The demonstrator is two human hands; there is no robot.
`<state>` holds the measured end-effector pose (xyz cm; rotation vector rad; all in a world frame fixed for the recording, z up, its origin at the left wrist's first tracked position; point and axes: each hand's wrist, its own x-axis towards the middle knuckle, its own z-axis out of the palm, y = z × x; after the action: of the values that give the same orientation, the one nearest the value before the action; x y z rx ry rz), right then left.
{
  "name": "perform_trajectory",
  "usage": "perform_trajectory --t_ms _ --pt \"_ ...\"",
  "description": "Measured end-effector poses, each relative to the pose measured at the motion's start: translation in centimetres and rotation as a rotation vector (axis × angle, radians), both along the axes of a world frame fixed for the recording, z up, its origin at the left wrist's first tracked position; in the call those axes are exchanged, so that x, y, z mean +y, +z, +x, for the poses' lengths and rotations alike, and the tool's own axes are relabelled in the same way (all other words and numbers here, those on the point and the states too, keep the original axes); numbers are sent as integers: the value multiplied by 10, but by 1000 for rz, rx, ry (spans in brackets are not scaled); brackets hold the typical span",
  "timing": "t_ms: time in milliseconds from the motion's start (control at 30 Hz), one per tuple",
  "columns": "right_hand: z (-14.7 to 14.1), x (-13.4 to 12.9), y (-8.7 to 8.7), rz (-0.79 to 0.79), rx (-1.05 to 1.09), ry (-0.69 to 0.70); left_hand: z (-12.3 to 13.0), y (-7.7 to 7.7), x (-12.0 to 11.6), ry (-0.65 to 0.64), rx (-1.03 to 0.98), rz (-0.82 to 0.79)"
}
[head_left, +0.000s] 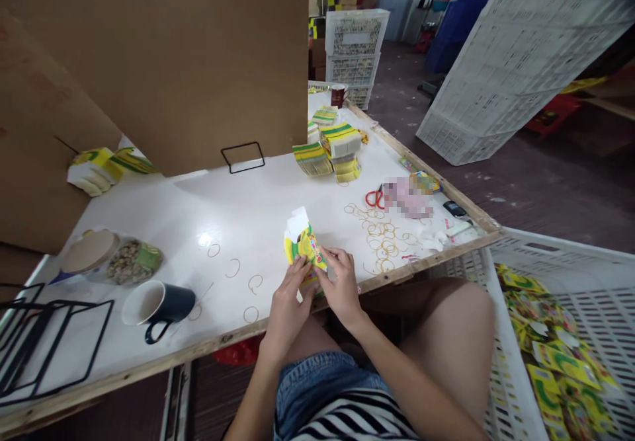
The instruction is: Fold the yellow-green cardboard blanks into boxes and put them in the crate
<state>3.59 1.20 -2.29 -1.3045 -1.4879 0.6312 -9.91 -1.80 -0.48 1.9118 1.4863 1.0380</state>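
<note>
Near the table's front edge, a small yellow and green printed carton (303, 241) with white flaps raised at its far end is held between both hands. My left hand (290, 295) grips its left and lower side, the fingers closed on it. On its right side, the thumb and fingers of my right hand (341, 283) press against the carton. Several thin rubber bands (387, 236) lie scattered to the right on the white table (188, 209). Farther back stand bundles of flat yellow-green cartons (340, 140).
A dark blue mug (171, 302), a bag of nuts (133, 262) and a black wire rack (49, 348) are at left. Red-handled scissors (376, 198) lie right. A white crate (570, 262) with yellow packets stands beside my right leg. Large cardboard (198, 64) rises behind.
</note>
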Motion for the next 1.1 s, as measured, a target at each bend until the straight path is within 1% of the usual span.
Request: perform_trajectory --t_ms 67,133,200,267,300,333,367,433,500,567,667,733,833,933,1000,1100 --pt "1 -1 2 -33 80 -37 1 1 -2 5 -69 3" --pt "5 -3 5 -126 214 -42 2 5 -6 41 -164 17" --pt "11 -6 9 -237 397 -5 3 12 -9 147 -292 36" --pt "20 -12 13 -310 577 41 4 19 -10 259 -471 23" --pt "25 -16 16 -330 646 54 5 21 -9 277 -573 -8" --pt "29 -20 19 -345 696 61 6 23 -7 266 -677 -53" --pt "32 -24 22 -360 731 67 8 24 -5 226 -773 -116" --pt "37 -32 27 -397 764 87 13 25 -1 100 -920 -275" --pt "40 -39 30 -427 774 97 20 24 1 -40 -1013 -429" --pt "41 -43 32 -441 783 103 29 25 0 -157 -1078 -526" --pt "43 -46 32 -436 781 116 39 28 -2 -231 -1146 -546" --pt "46 -47 33 -432 759 121 43 28 -3 -216 -1170 -538" --pt "48 -50 34 -440 691 124 46 23 -3 -138 -1178 -534" --pt "49 -53 36 -444 618 129 47 14 -2 -16 -1143 -494" --pt "48 -54 35 -440 600 123 48 10 -2 59 -1053 -445" --pt "49 -54 31 -401 548 43 52 10 -3 85 -907 -401"
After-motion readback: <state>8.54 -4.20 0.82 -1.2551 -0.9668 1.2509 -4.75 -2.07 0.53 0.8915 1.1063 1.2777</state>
